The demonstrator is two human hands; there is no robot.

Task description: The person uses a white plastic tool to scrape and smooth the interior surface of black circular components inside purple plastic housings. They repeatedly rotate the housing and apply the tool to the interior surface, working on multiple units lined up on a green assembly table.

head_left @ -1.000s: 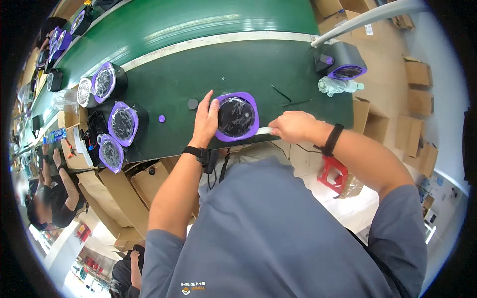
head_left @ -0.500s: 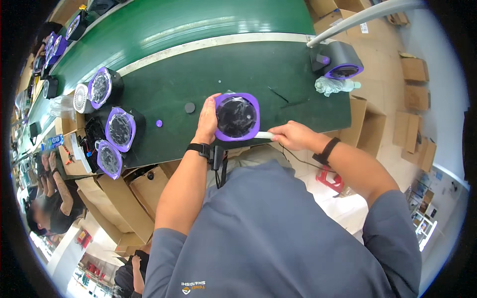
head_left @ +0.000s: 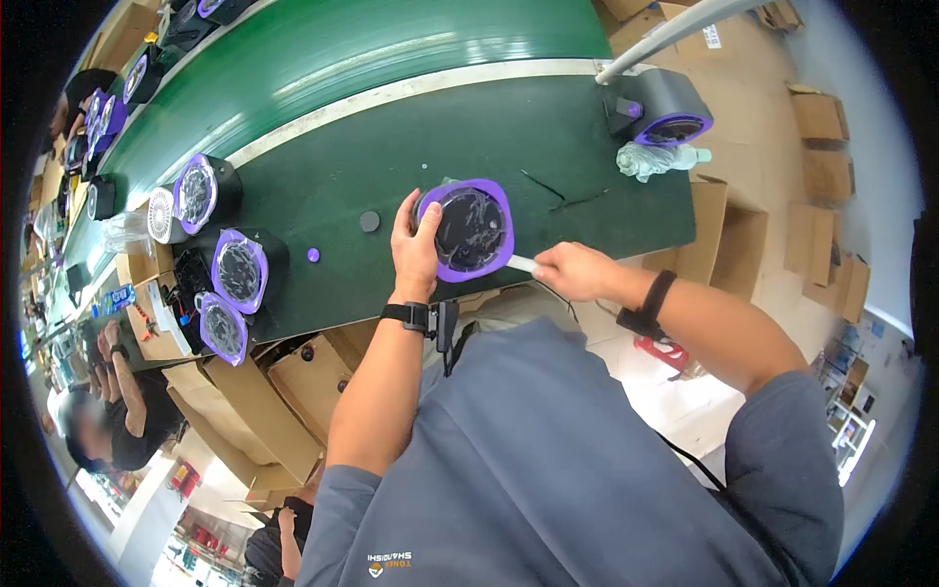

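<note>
A long green conveyor belt [head_left: 421,49] is running across the far side, and a dark green workbench [head_left: 333,186] is lying along its near side, with cardboard boxes [head_left: 235,421] standing on the floor below. At the bench's near edge, in front of the person's body, a purple-rimmed unit [head_left: 474,230] is showing its black, film-covered round face upward. The left hand [head_left: 416,245] is gripping the unit's left side, its thumb resting by the rim. The right hand [head_left: 577,271] is closing its fingers around a white stick [head_left: 522,264], whose far end is meeting the lower right of the rim. Left of the unit, a dark grey disc [head_left: 370,222] and a small purple knob [head_left: 313,255] are lying on the bench; farther left, more purple-rimmed units [head_left: 240,272] are sitting together. Toward the right end, a black housing [head_left: 675,108] is standing beside a plastic-wrapped bottle [head_left: 663,160].
</note>
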